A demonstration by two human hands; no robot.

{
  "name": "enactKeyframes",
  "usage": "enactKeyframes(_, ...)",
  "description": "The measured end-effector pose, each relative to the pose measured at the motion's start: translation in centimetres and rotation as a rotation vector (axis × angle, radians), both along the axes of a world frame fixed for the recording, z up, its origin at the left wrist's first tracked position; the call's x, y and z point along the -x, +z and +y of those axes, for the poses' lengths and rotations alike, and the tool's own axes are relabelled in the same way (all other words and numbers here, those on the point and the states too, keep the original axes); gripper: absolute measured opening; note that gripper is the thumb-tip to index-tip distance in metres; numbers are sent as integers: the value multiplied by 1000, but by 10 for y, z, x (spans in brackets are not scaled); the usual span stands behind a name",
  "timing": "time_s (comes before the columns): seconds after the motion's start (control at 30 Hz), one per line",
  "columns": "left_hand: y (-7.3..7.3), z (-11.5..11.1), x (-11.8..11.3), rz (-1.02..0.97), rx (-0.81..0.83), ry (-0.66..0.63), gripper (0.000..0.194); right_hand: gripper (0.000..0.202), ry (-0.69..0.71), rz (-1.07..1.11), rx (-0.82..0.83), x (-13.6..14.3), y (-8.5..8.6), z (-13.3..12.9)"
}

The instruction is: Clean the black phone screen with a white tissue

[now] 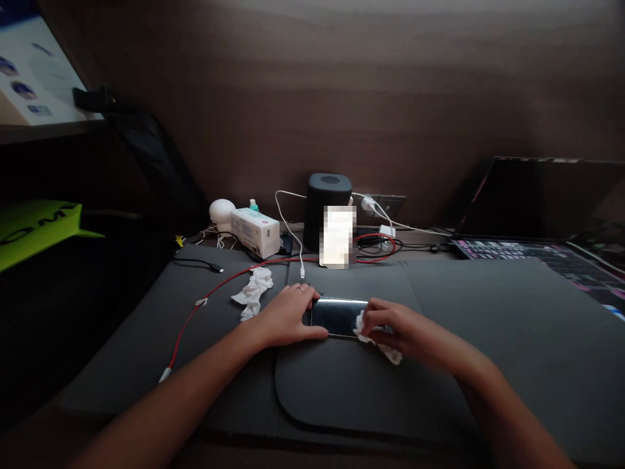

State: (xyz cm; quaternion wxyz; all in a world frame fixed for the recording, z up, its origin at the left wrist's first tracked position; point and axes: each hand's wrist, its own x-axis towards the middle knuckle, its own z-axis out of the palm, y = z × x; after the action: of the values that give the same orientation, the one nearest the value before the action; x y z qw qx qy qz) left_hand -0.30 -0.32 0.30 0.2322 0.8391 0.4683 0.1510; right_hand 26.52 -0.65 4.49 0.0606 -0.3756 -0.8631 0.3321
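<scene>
A dark smartphone [336, 316] lies flat, screen up, on the grey mat [342, 391]. My left hand [291, 316] grips its left end, with the thumb along the near edge and the fingers at the far edge. Bunched in the closed fingers of my right hand [399, 327] is a crumpled white tissue [360, 324], pressed against the right part of the screen. One end of the tissue hangs out below that hand. Another crumpled tissue [254, 291] rests on the mat just beyond my left forearm.
Behind the phone stand a dark cylindrical speaker [328, 185] and a blurred-out bright rectangle [338, 236]. A white box [256, 232] sits to their left. A red cable [222, 286] curves across the mat. An open laptop [547, 202] stands at the right.
</scene>
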Motion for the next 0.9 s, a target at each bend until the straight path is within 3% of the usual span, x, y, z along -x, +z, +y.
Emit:
enactKeyframes(0.13, -2, 0, 1, 2, -1, -3, 51, 21, 17, 81, -65, 21, -7, -5)
enactKeyframes(0.4, -2, 1, 0, -7, -8, -3, 53, 22, -10, 31, -21, 2, -6, 3)
enactKeyframes(0.63, -1, 3, 1, 9, -38, -40, 50, 19, 73, 88, -66, 50, -9, -1)
enactKeyframes(0.9, -3, 6, 2, 3, -24, -54, 49, 13, 31, 57, -85, 58, -16, 13)
